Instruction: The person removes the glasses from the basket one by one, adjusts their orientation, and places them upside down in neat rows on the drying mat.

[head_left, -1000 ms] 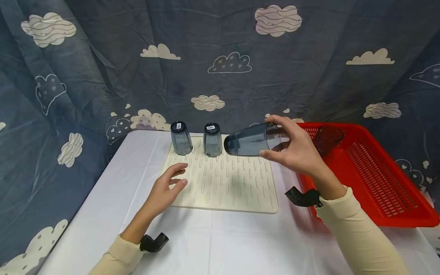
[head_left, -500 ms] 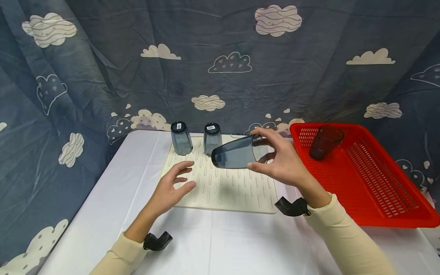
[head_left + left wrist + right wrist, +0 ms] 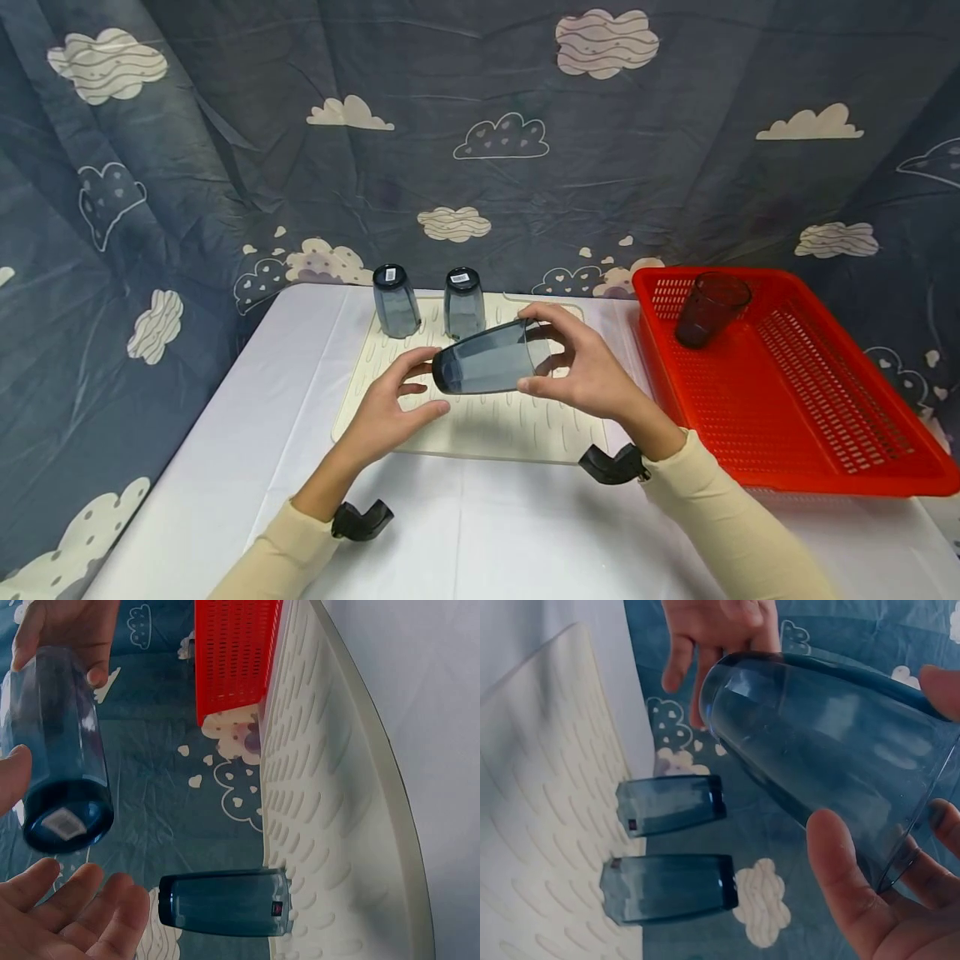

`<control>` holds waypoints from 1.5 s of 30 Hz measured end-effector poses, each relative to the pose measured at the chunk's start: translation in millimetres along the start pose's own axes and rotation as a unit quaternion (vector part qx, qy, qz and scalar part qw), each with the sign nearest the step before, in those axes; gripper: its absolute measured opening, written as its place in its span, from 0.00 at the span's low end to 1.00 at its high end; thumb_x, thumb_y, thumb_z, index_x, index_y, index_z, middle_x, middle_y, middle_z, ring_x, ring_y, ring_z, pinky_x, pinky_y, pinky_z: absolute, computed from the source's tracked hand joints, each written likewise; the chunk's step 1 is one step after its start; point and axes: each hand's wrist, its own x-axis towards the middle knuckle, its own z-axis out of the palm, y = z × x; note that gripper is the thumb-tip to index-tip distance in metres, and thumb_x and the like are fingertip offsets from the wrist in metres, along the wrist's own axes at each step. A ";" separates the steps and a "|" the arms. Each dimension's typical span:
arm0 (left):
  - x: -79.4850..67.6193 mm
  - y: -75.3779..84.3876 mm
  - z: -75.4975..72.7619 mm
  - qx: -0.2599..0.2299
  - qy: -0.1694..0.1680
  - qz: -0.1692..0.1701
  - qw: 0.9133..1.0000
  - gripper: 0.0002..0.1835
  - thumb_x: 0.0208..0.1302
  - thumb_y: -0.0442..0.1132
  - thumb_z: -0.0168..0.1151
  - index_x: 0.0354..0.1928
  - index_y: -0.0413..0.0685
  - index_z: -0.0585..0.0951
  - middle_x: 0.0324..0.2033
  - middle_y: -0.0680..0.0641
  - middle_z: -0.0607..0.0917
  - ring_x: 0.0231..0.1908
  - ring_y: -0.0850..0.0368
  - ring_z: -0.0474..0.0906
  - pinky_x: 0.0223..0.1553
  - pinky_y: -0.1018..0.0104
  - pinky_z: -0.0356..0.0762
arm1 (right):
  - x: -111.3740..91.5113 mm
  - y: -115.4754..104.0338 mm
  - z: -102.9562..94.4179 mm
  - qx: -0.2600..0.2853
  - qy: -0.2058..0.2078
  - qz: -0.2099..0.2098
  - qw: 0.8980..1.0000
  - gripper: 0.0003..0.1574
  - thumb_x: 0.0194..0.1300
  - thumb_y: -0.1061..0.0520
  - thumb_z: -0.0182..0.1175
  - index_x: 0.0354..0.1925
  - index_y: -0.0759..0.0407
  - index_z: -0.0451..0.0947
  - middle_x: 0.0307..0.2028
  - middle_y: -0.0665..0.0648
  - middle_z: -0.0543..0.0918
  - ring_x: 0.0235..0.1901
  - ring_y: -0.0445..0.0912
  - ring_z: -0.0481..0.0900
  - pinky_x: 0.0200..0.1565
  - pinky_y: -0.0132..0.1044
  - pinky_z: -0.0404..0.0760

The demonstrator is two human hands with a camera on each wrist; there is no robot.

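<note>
My right hand (image 3: 585, 371) grips a blue-tinted drinking glass (image 3: 483, 360) near its rim, thumb below and fingers above. The glass lies nearly sideways in the air, its dark base pointing left. Around that base is my left hand (image 3: 390, 412), thumb and fingers spread. In the left wrist view the fingers (image 3: 90, 907) stand apart from the base; whether the thumb touches the glass I cannot tell. Two matching glasses stand upside down at the back of the cream ribbed mat (image 3: 540, 433): a left one (image 3: 397, 308) and a right one (image 3: 463, 308).
At the right a red plastic basket (image 3: 795, 479) with slotted walls stands on the white tablecloth (image 3: 480, 533). One dark-looking glass (image 3: 708, 312) leans in its back left corner. A dark curtain (image 3: 480, 83) with a cloud print hangs behind the table.
My right hand has carried the glass left and nearer to me, away from the basket and over the mat. My left hand has moved right, to the glass's base.
</note>
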 end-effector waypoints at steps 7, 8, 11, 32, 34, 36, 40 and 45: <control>1.8 4.4 4.3 -0.004 0.003 -0.004 1.000 0.42 0.54 0.31 0.74 0.70 0.45 0.66 0.66 0.42 0.75 0.64 0.44 0.75 0.55 0.54 0.80 | 0.7 2.0 6.6 0.032 -0.018 -0.011 0.999 0.44 0.49 0.69 0.72 0.64 0.62 0.67 0.57 0.62 0.74 0.52 0.59 0.80 0.38 0.40 0.87; 1.8 4.4 4.5 -0.005 0.002 -0.006 1.000 0.42 0.54 0.32 0.74 0.70 0.45 0.65 0.67 0.42 0.75 0.64 0.44 0.74 0.55 0.54 0.80 | 0.7 2.5 7.1 0.034 -0.020 -0.010 0.999 0.44 0.49 0.69 0.72 0.64 0.62 0.67 0.57 0.62 0.74 0.52 0.59 0.80 0.38 0.40 0.87; 1.8 2.7 4.8 -0.011 -0.009 -0.013 1.000 0.41 0.56 0.32 0.72 0.71 0.46 0.64 0.66 0.40 0.75 0.63 0.44 0.75 0.56 0.56 0.80 | 0.6 4.4 8.5 0.039 -0.027 -0.008 0.999 0.44 0.50 0.69 0.72 0.64 0.63 0.66 0.57 0.63 0.73 0.52 0.60 0.80 0.39 0.42 0.87; 1.0 4.0 4.7 -0.083 -0.023 -0.001 0.996 0.38 0.60 0.28 0.67 0.72 0.43 0.62 0.65 0.35 0.70 0.55 0.47 0.75 0.57 0.64 0.78 | -2.6 9.6 5.6 0.039 -0.061 0.060 0.996 0.47 0.55 0.67 0.70 0.69 0.56 0.61 0.65 0.61 0.70 0.62 0.60 0.75 0.45 0.36 0.86; 1.8 6.6 5.0 -0.086 -0.014 0.002 0.996 0.39 0.60 0.27 0.67 0.72 0.43 0.62 0.65 0.35 0.70 0.55 0.47 0.74 0.57 0.68 0.76 | -3.1 10.9 5.9 0.048 -0.061 0.056 0.995 0.48 0.55 0.68 0.69 0.70 0.57 0.59 0.67 0.62 0.68 0.64 0.61 0.74 0.46 0.36 0.86; 3.2 7.7 6.3 -0.090 -0.006 0.010 0.996 0.39 0.59 0.26 0.66 0.71 0.42 0.62 0.67 0.36 0.69 0.57 0.47 0.73 0.57 0.74 0.74 | -3.8 12.6 5.9 0.057 -0.058 0.050 0.995 0.49 0.56 0.69 0.69 0.70 0.57 0.57 0.69 0.62 0.66 0.64 0.62 0.72 0.47 0.36 0.86; 6.5 9.2 11.4 -0.094 0.004 0.015 0.995 0.42 0.58 0.26 0.67 0.73 0.44 0.60 0.70 0.38 0.67 0.63 0.46 0.70 0.61 0.77 0.71 | -5.5 16.4 5.6 0.067 -0.051 0.036 0.996 0.52 0.55 0.70 0.69 0.72 0.58 0.54 0.71 0.63 0.64 0.65 0.62 0.71 0.49 0.35 0.86; 8.0 12.0 13.4 -0.080 0.017 -0.008 0.997 0.45 0.57 0.27 0.70 0.74 0.48 0.59 0.69 0.39 0.69 0.66 0.47 0.69 0.67 0.59 0.71 | -6.0 17.5 7.6 0.071 -0.047 0.040 0.996 0.50 0.55 0.69 0.70 0.70 0.58 0.56 0.70 0.63 0.64 0.63 0.63 0.73 0.49 0.35 0.86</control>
